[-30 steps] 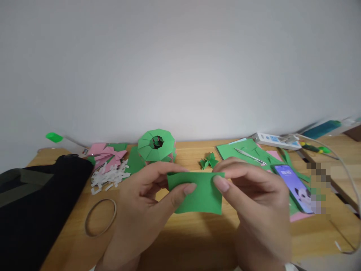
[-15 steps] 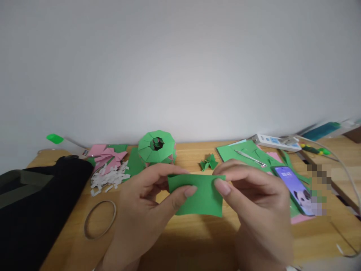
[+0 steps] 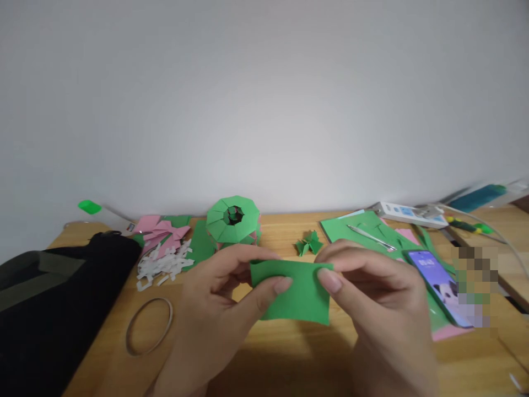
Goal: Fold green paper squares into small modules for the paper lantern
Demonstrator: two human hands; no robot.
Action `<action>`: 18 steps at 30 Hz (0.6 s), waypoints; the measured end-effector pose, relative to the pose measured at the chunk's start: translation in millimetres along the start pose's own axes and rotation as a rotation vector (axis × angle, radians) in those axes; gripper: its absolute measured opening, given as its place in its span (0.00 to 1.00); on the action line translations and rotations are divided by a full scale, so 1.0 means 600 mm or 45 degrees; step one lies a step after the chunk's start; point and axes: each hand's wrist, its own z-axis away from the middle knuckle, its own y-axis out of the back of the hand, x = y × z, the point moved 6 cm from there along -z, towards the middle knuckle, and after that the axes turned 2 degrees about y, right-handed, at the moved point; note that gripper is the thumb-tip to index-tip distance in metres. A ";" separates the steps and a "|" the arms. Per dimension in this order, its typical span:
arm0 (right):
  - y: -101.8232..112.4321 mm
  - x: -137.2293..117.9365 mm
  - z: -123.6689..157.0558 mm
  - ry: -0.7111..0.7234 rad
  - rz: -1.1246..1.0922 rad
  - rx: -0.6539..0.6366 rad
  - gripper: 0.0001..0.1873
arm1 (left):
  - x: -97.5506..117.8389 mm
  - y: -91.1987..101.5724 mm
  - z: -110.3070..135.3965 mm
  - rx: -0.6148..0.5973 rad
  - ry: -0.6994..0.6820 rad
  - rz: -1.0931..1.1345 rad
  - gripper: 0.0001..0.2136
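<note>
A small rectangle of green paper point(image 3: 303, 300) is held up over the table, its top edge bent or folded over. My left hand point(image 3: 227, 306) pinches it on the left, thumb in front and fingers behind. At the upper right corner my right hand point(image 3: 372, 298) grips it between thumb and fingers. Behind the hands stands a green and pink folded paper piece point(image 3: 219, 223) with a ring-like top and a dark hole in it. A small green folded paper shape point(image 3: 309, 243) lies just beyond the held paper.
Left are a black bag point(image 3: 53, 309), a round ring point(image 3: 129, 333), white paper scraps point(image 3: 163, 266) and pink folded paper point(image 3: 167, 231). Right are green sheets point(image 3: 343, 227), a pen point(image 3: 372, 238), a phone point(image 3: 438, 286) and a power strip point(image 3: 392, 212). A plain wall point(image 3: 264, 99) rises behind.
The whole view has shifted slightly, so things sit a little lower and further right. Both hands keep the same pinch on the green paper, with no clear change in it.
</note>
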 end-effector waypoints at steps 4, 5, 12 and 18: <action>0.000 0.001 0.000 0.002 -0.005 0.003 0.07 | -0.001 -0.001 -0.003 -0.027 0.001 0.024 0.09; 0.001 0.001 0.000 0.000 -0.007 0.012 0.08 | -0.001 -0.001 -0.004 -0.025 0.004 0.026 0.09; -0.001 -0.001 -0.001 0.008 -0.004 -0.006 0.08 | 0.002 0.001 0.000 -0.017 -0.009 0.024 0.09; 0.001 -0.001 0.000 0.019 -0.002 0.022 0.09 | 0.003 0.002 0.001 -0.023 -0.013 0.024 0.09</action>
